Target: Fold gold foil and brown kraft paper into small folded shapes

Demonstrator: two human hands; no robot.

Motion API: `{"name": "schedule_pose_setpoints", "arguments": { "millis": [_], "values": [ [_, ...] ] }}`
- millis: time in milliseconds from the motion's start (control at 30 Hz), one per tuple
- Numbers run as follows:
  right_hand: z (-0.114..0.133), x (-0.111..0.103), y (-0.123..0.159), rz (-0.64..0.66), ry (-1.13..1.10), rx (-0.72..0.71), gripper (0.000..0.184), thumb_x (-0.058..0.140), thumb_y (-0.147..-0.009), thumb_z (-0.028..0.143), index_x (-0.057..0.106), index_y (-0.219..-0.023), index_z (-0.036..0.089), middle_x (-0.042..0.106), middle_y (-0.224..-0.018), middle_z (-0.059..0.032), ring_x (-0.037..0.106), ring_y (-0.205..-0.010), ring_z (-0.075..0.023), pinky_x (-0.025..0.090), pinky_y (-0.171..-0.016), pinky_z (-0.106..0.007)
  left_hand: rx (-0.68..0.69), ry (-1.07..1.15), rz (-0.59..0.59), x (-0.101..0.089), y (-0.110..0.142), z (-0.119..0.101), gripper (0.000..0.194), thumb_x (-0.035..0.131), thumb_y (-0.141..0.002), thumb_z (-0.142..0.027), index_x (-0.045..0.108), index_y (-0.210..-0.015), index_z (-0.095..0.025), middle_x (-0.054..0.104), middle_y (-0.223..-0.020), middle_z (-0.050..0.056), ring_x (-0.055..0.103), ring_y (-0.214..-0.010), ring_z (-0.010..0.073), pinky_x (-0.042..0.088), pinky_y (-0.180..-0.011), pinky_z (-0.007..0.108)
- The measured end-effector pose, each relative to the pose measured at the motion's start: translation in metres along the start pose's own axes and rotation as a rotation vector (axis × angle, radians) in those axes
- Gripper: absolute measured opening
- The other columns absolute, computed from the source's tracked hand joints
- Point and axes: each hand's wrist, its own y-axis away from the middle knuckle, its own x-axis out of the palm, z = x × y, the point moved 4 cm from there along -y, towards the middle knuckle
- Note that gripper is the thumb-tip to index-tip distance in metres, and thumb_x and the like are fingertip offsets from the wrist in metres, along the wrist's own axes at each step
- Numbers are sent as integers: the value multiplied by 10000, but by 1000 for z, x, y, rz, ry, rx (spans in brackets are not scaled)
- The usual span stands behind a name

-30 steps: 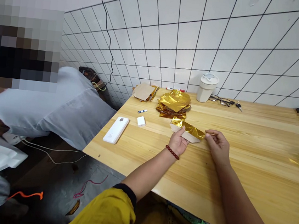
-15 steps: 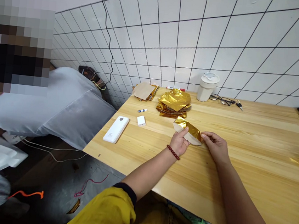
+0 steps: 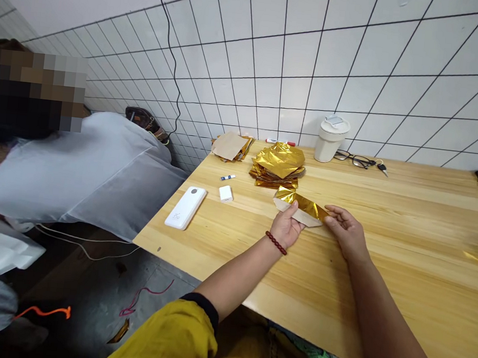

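A folded sheet of gold foil paper (image 3: 300,207), with a pale paper back showing along its lower side, lies low over the wooden table (image 3: 394,286). My left hand (image 3: 286,225), wearing a dark red bead bracelet, holds the sheet's left part between thumb and fingers. My right hand (image 3: 345,232) pinches its right tip with the fingertips. Behind the hands sits a stack of crumpled gold foil sheets (image 3: 278,164).
Along the wall stand a white lidded cup (image 3: 331,139), glasses (image 3: 353,159), keys (image 3: 381,168) and a marker (image 3: 277,142). Brown paper sheets (image 3: 229,146), a white power bank (image 3: 185,207) and a small white box (image 3: 226,193) lie left. A person in pale grey stands beyond the table's left edge.
My right hand has eased outward to the sheet's right tip, and the folded sheet looks a little longer between my hands. The view has shifted slightly.
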Motion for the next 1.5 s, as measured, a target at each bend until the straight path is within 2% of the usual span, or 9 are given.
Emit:
{"name": "schedule_pose_setpoints", "arguments": {
  "millis": [133,333,533,767,933,1067,1133,1367,1500],
  "values": [
    [-6,5,-1,45,23,18,568,862,-598,453,661,-1069,208,691,-791,-21,622,-675,-156,532,-634,-296,8,-17,9,-1,-1,1,175,678,-824,-227,640,-976,-148,704,-1052,96,663,-1034,208,509,-983,407],
    [-11,6,-2,52,-18,15,454,828,-637,476,673,-967,206,718,-792,-32,638,-657,-163,548,-635,-313,-1,-84,79,2,1,2,267,724,-728,-118,647,-983,-143,708,-1082,106,646,-1100,242,498,-1001,419],
    [-10,3,-1,57,-20,16,473,815,-660,465,663,-1028,210,726,-894,-54,651,-712,-173,544,-671,-317,-37,-87,73,4,3,2,314,611,-710,1,647,-992,-132,724,-972,95,666,-1042,236,495,-999,431],
    [-6,3,1,43,208,-149,931,843,-612,405,421,-1428,256,637,-1127,-67,604,-736,-141,521,-652,-279,-47,-51,37,2,0,3,278,544,-725,5,638,-957,-116,719,-924,108,685,-976,219,497,-990,414],
    [-9,4,1,18,317,-159,793,790,-679,409,488,-1397,256,646,-1159,-78,544,-617,-118,537,-635,-310,-70,-57,31,4,2,2,279,516,-741,-11,631,-975,-110,722,-914,122,684,-1001,234,505,-981,423],
    [-13,2,-1,-18,173,-97,435,704,-777,457,686,-1148,231,703,-1102,-79,651,-814,-194,554,-784,-359,-74,-74,31,2,1,3,323,558,-718,-15,627,-1017,-113,725,-996,133,682,-1018,241,500,-988,430],
    [-14,1,-2,-39,95,-46,354,669,-807,474,723,-1053,225,726,-1040,-67,663,-909,-215,539,-853,-369,-71,-78,43,1,1,4,345,585,-707,-17,629,-1033,-119,726,-1013,125,678,-1031,244,498,-991,437],
    [-12,-4,-2,-59,-1,68,316,688,-784,502,729,-878,203,702,-724,-21,639,-676,-184,533,-691,-323,-32,-80,79,1,1,4,309,692,-739,-125,655,-1046,-137,707,-1136,112,647,-1110,245,489,-1016,425],
    [-7,-3,-1,-66,-44,72,529,795,-681,463,665,-1135,226,623,-605,35,599,-592,-163,511,-600,-294,-29,-95,65,2,1,4,268,712,-749,-173,669,-1011,-136,704,-1146,119,649,-1109,246,498,-1005,407]
  ]
}}
